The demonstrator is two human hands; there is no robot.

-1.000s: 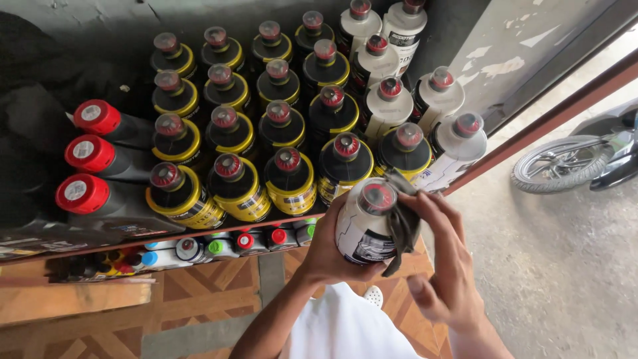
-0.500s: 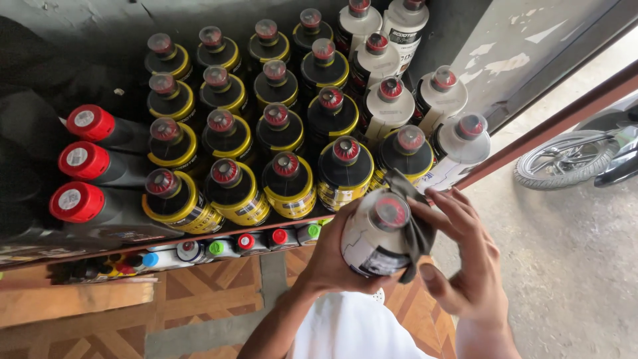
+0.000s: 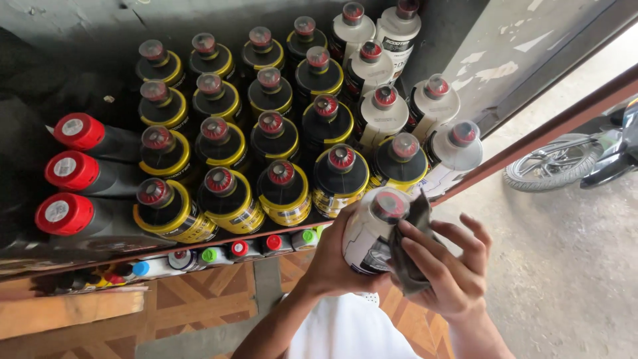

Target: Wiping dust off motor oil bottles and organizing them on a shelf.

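Observation:
My left hand (image 3: pixel 335 262) grips a white plastic bottle (image 3: pixel 372 229) with a dark red cap, held just in front of a shelf. My right hand (image 3: pixel 445 266) presses a dark grey cloth (image 3: pixel 407 249) against the bottle's right side. On the shelf stand several black bottles with yellow bands (image 3: pixel 282 189) in rows. Several white bottles (image 3: pixel 435 106) stand at the shelf's right end, close behind the held one.
Three dark bottles with red caps (image 3: pixel 73 173) lie on their sides at the shelf's left. Small bottles with coloured caps (image 3: pixel 236 251) line a lower ledge. A wooden board (image 3: pixel 66 312) lies at lower left. A motorbike wheel (image 3: pixel 555 166) stands on the concrete at right.
The held bottle has tilted so its cap faces up more. My right hand and the cloth have slid down its right side.

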